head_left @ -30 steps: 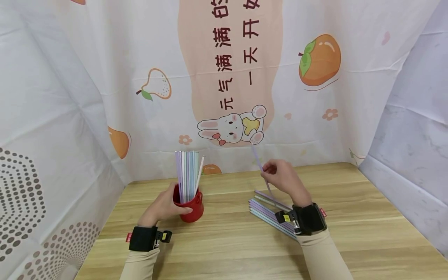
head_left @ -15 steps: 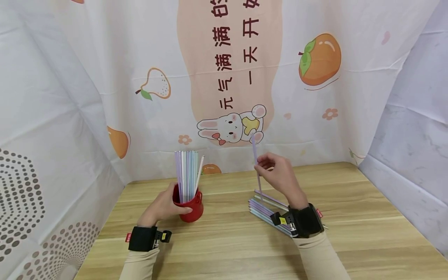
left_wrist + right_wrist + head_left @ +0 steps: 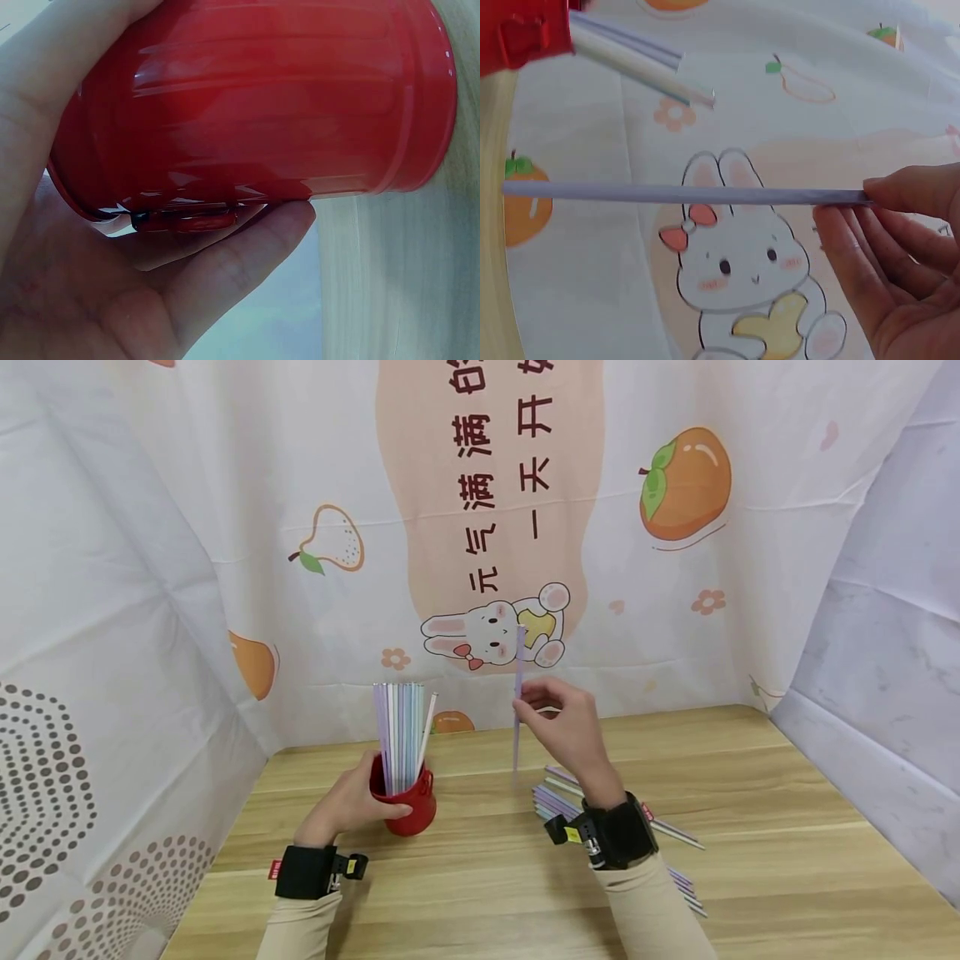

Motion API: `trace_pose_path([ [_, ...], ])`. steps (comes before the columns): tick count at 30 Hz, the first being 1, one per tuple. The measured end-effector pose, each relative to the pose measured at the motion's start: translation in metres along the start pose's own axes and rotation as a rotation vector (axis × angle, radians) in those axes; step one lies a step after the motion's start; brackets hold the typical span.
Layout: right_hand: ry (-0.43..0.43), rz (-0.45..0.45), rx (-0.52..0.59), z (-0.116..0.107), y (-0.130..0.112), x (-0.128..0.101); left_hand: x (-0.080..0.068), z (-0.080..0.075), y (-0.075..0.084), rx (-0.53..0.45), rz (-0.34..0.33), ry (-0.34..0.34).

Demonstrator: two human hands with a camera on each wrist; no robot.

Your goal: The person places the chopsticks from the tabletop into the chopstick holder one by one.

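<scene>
My left hand (image 3: pixel 348 802) grips a small red bucket (image 3: pixel 411 817), with the thumb on its near side and fingers round its far side. In the left wrist view the bucket (image 3: pixel 270 97) has ribbed walls and a small side lug. Upright in it stands a bunch of thin pastel sticks (image 3: pixel 401 735), lavender, white and pale blue; one white stick leans right. My right hand (image 3: pixel 566 718) pinches a slim lavender stick (image 3: pixel 519 668) between thumb and fingers, nearly upright, in the air right of the bucket. In the right wrist view this stick (image 3: pixel 667 193) is held near one end.
More pastel sticks (image 3: pixel 557 804) lie on the wooden table (image 3: pixel 465 893), partly hidden under my right wrist and forearm. A printed white cloth (image 3: pixel 337 635) hangs behind the table, and pale cloth walls close off both sides.
My right hand has lifted the lavender stick from above the pile, moved it left towards the bucket and turned it more upright. The left hand and bucket stay in place.
</scene>
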State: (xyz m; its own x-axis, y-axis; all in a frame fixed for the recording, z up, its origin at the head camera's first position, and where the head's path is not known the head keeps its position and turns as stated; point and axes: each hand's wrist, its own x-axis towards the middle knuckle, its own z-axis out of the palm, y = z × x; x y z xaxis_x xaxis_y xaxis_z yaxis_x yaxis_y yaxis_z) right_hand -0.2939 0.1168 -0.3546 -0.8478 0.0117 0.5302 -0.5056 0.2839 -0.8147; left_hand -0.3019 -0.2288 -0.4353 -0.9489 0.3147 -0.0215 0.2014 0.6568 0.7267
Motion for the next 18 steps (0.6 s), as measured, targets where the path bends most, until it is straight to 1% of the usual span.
trace_pose_path([
  [6, -0.019, -0.034, 0.082, 0.022, -0.007, 0.000, 0.000, -0.001, -0.002, -0.005, 0.015, -0.006],
  [9, -0.019, -0.051, 0.125, 0.034, -0.009, 0.000, 0.001, -0.001, -0.001, -0.008, 0.007, -0.007],
  [18, -0.020, -0.053, 0.218, 0.073, -0.014, 0.001, 0.001, -0.002, -0.002, 0.000, 0.013, -0.005],
])
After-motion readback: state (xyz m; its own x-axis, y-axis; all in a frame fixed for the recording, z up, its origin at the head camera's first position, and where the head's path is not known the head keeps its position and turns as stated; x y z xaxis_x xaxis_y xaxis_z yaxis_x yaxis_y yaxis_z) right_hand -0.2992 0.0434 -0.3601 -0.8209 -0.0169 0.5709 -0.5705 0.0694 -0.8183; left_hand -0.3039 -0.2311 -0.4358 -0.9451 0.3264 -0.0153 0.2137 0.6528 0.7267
